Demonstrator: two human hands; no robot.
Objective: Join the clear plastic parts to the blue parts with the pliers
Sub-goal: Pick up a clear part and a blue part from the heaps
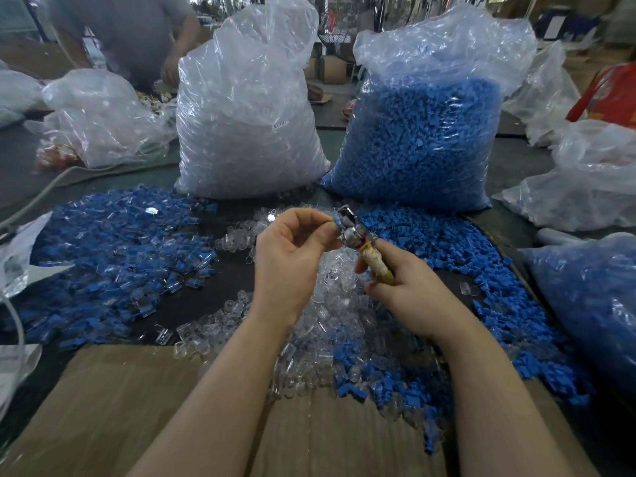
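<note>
My right hand (409, 290) grips the taped handles of the pliers (358, 235), whose metal jaws point up and left over the middle of the table. My left hand (292, 253) pinches a small blue part (335, 220) at the jaws; a clear part there cannot be made out. Below my hands lies a heap of loose clear parts (330, 325). Loose blue parts (464, 256) spread to the right. A pile of joined blue-and-clear pieces (113, 256) covers the left of the table.
A big bag of clear parts (247, 125) and a big bag of blue parts (423, 139) stand at the back. More plastic bags (592, 297) sit right and left. Cardboard (137, 407) lies at the near edge. Another person (130, 32) works at the far left.
</note>
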